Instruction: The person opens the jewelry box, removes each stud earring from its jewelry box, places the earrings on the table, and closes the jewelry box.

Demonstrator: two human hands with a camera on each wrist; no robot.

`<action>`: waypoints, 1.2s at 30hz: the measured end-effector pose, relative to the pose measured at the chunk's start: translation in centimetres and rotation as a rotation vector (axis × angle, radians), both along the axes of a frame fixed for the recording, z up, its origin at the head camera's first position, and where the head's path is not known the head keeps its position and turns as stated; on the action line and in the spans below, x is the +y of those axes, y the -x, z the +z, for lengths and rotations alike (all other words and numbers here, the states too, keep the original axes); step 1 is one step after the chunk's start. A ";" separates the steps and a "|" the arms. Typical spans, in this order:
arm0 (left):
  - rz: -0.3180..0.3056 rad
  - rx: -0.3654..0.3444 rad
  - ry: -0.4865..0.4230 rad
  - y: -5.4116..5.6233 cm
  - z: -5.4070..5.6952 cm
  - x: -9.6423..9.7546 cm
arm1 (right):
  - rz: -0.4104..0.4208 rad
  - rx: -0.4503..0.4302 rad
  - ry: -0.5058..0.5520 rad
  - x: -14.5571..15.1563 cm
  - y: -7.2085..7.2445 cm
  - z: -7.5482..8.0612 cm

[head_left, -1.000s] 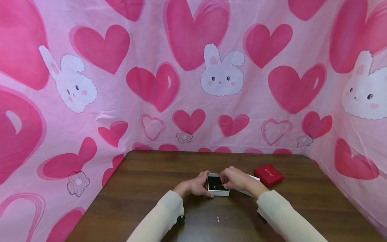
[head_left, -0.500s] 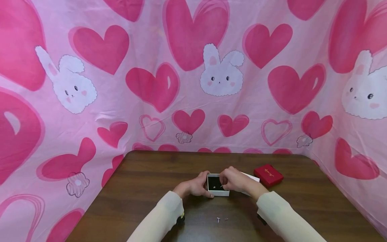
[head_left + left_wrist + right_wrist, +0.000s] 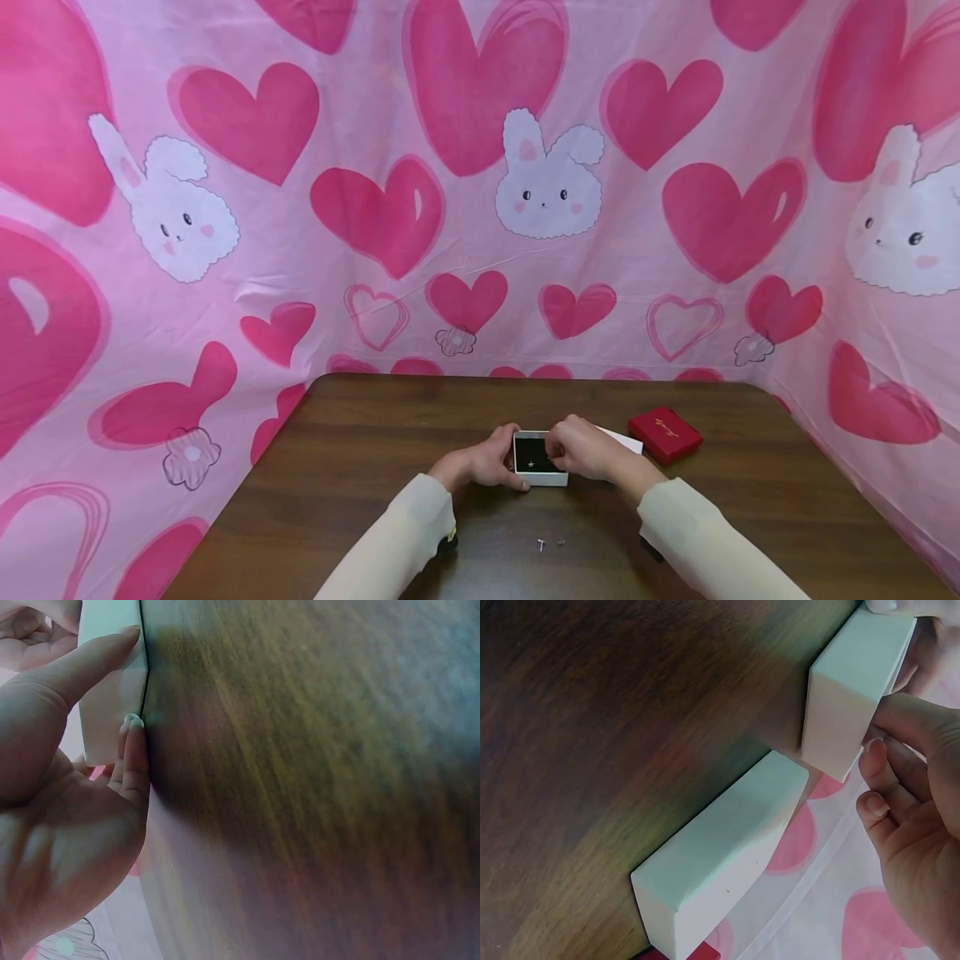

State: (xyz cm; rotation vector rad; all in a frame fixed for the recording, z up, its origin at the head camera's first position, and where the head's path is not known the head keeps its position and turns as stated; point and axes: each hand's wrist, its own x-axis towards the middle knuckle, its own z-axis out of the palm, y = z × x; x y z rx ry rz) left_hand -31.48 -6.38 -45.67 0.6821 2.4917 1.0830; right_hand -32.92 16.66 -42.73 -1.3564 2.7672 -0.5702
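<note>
A small white jewellery box (image 3: 543, 480) with a black insert (image 3: 528, 448) stands uncovered on the table. My left hand (image 3: 492, 457) grips its left side, thumb along the front wall (image 3: 112, 686) in the left wrist view. A tiny star-shaped stud (image 3: 531, 464) sits in the insert. My right hand (image 3: 583, 448) reaches over the right rim, thumb and forefinger pinched together down at the insert. What they pinch is hidden inside the box; in the right wrist view the remaining fingers of that hand (image 3: 930, 795) curl loosely outside the wall.
The white box lid (image 3: 720, 840) lies just right of the box, partly behind my right wrist. Beyond it is a red gift box (image 3: 666, 434) with gold lettering. A small T-shaped metal piece (image 3: 541, 545) and a tinier bit (image 3: 561, 542) lie on the table (image 3: 360, 500) in front.
The right fingertips have dipped slightly lower into the box; the thin light sliver seen at them earlier is now hidden. My left hand and the box stay put.
</note>
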 end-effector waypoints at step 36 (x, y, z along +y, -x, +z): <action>-0.008 0.007 0.016 -0.3 0.3 0.0 | -0.103 0.005 -0.095 -1.7 -1.0 0.0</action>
